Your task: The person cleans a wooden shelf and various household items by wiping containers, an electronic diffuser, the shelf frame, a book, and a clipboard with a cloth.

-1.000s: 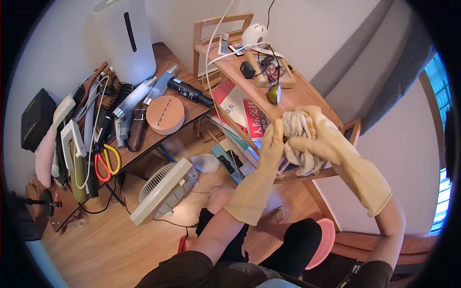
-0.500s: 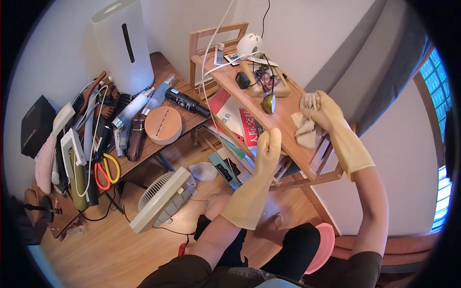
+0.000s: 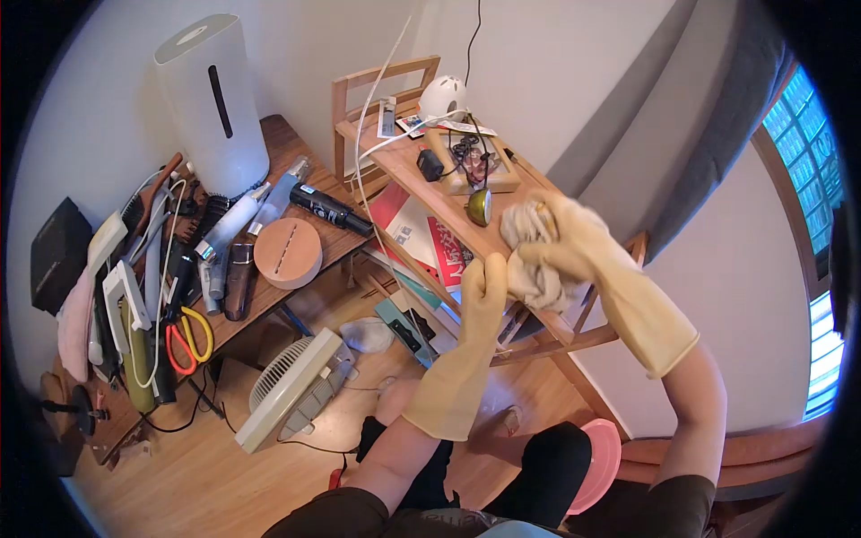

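Yellow rubber gloves cover both of my hands. My right hand (image 3: 578, 247) presses a bunched, pale patterned cloth (image 3: 531, 260) onto the near end of the wooden shelf's top board (image 3: 491, 240). My left hand (image 3: 484, 291) is closed at the board's left edge, fingers curled against it. Just beyond the cloth lies a small olive-green round lamp (image 3: 480, 207). Behind it on the same board is a wooden frame (image 3: 496, 186) with a black cable coiled over it, beside a black plug adapter (image 3: 430, 165).
Books (image 3: 446, 254) fill the lower shelf. At left, a cluttered brown table (image 3: 282, 143) bears a white humidifier-like tower (image 3: 211, 108), a round wooden box (image 3: 288, 252) and scissors (image 3: 190, 341). A fan (image 3: 291, 386) stands on the floor; a pink basin (image 3: 599, 466) is by my leg.
My right hand has slid the cloth left and toward me along the board, bunching it more. My left hand stays at the board's edge. The whole view has shifted slightly.
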Motion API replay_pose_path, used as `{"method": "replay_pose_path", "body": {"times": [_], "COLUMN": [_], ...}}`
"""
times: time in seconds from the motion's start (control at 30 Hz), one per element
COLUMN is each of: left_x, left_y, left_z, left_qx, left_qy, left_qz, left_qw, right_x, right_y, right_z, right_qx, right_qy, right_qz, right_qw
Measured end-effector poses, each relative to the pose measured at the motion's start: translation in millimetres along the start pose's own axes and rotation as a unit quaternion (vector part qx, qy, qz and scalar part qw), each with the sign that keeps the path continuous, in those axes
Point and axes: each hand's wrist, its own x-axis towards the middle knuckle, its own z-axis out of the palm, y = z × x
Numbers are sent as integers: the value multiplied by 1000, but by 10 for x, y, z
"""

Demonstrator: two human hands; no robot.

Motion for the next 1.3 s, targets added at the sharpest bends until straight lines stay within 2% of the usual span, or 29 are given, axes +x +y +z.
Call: {"method": "replay_pose_path", "body": {"times": [0.03, 0.13, 0.2, 0.23, 0.27, 0.3, 0.33, 0.37, 0.4, 0.47, 0.5, 0.57, 0.6, 0.67, 0.7, 0.77, 0.83, 0.97, 1.0, 1.07, 1.1, 1.23, 1.3], "left_x": [-6, -5, -31, -39, -30, -14, -2, 18, 18, -12, -9, -16, -25, -37, -51, -54, -54, -18, -17, -2, 24, 22, 25], "left_y": [13, 117, 155, 150, 105, 40, 15, -1, 0, -13, -24, -12, 3, 28, 44, 73, 109, 189, 166, 47, -19, -125, -69], "left_z": [27, 80, 98, 102, 91, 75, 73, 78, 89, 81, 59, 32, 16, 14, 19, 29, 11, 0, -13, -50, -60, -43, -66], "left_qx": [43, 9, 20, 30, 32, 62, 91, 93, 84, 78, 76, 71, 70, 64, 58, 48, 48, 28, 27, 25, 32, 3, -16], "left_qy": [37, 12, 18, 22, 22, 26, 30, 29, 35, 39, 28, 16, 13, 12, 23, 31, 17, -17, -16, -13, -2, 15, -5], "left_qz": [23, 44, 45, 44, 42, 70, 98, 99, 111, 118, 115, 115, 97, 79, 67, 55, 2, 23, 1, -20, -5, 7, -12], "left_qw": [998, 999, 999, 998, 998, 995, 991, 990, 990, 989, 990, 991, 993, 995, 996, 997, 999, 999, 1000, 999, 999, 1000, 1000], "right_x": [97, 547, 848, 1061, 1332, 1608, 1641, 1638, 1666, 1719, 1648, 1368, 1228, 940, 788, 479, 215, -108, -174, -268, -330, -315, -265], "right_y": [-10, 194, 205, 375, 621, 881, 835, 769, 796, 900, 867, 738, 723, 746, 713, 665, 536, 293, 201, 50, -91, -122, -61], "right_z": [-62, -172, -322, -234, -62, 137, 181, 327, 269, 138, 95, -1, -35, -87, -85, -103, -96, 9, 25, 41, -29, -2, 46], "right_qx": [-43, -29, -13, -67, -65, 20, 103, -36, -35, 84, 85, -53, -55, -35, -39, -160, -190, -109, -109, 19, 60, 60, -32], "right_qy": [29, 129, 92, 145, 144, 98, 52, 164, 163, -11, -11, 14, 17, -2, -2, 10, -2, -22, -22, -43, -75, -81, -32], "right_qz": [5, 57, 141, 111, 111, 27, -58, -8, -8, -9, -8, 75, 75, 157, 158, 130, 90, 56, 54, -8, 9, 3, -24], "right_qw": [999, 990, 986, 981, 981, 995, 992, 986, 986, 996, 996, 996, 996, 987, 987, 978, 978, 992, 992, 999, 995, 995, 999]}}
